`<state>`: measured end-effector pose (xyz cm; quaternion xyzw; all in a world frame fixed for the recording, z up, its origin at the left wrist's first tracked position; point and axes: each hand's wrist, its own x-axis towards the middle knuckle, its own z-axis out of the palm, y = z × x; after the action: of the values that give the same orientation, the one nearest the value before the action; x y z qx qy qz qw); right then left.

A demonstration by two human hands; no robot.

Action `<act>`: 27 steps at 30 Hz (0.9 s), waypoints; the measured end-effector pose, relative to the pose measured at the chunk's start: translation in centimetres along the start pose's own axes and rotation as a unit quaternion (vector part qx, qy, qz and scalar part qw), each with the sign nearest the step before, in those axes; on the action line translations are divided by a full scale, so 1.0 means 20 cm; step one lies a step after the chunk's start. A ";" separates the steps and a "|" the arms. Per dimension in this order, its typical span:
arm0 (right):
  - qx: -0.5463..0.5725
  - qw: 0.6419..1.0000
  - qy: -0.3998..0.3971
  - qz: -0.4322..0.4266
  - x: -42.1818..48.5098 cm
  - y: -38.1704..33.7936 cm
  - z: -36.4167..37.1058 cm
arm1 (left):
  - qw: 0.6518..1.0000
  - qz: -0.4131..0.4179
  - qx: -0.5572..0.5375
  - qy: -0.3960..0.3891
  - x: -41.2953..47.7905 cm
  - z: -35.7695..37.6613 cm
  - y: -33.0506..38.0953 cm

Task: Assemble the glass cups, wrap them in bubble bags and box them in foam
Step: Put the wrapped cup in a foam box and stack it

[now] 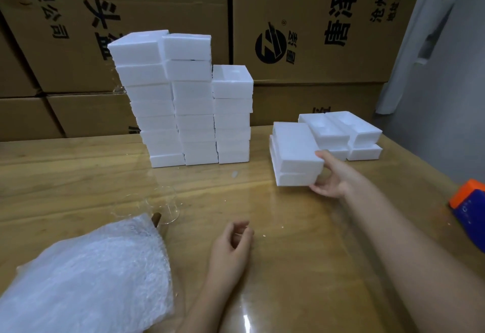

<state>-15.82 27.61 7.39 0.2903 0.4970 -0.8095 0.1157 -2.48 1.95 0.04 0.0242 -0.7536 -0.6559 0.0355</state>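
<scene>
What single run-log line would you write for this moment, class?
right hand: grips foam box | left hand: loosely curled, empty | glass cup: unwrapped on table, at edge of bubble bags

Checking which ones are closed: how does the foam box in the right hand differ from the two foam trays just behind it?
The foam box shows a flat, closed top; the foam trays lie open, with their hollows facing up. The right hand grips the foam box at its near corner; nothing touches the foam trays. Both are white foam, two layers high.
</scene>
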 end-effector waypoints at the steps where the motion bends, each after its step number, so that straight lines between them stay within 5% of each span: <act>1: 0.005 1.000 0.015 -0.007 0.04 -0.02 0.06 | 1.000 0.003 0.014 -0.004 0.00 0.00 0.00; 12: -0.071 0.994 0.071 -0.047 0.37 -0.19 0.46 | 0.998 0.019 0.061 -0.001 0.02 0.02 0.01; 27: -0.277 0.947 0.005 -0.161 0.51 -0.09 0.57 | 0.995 0.038 0.087 0.016 0.02 0.03 0.01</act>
<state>-29.01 19.57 6.64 0.1673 0.7424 -0.6461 0.0576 -2.93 2.53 0.09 0.0089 -0.8073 -0.5858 0.0708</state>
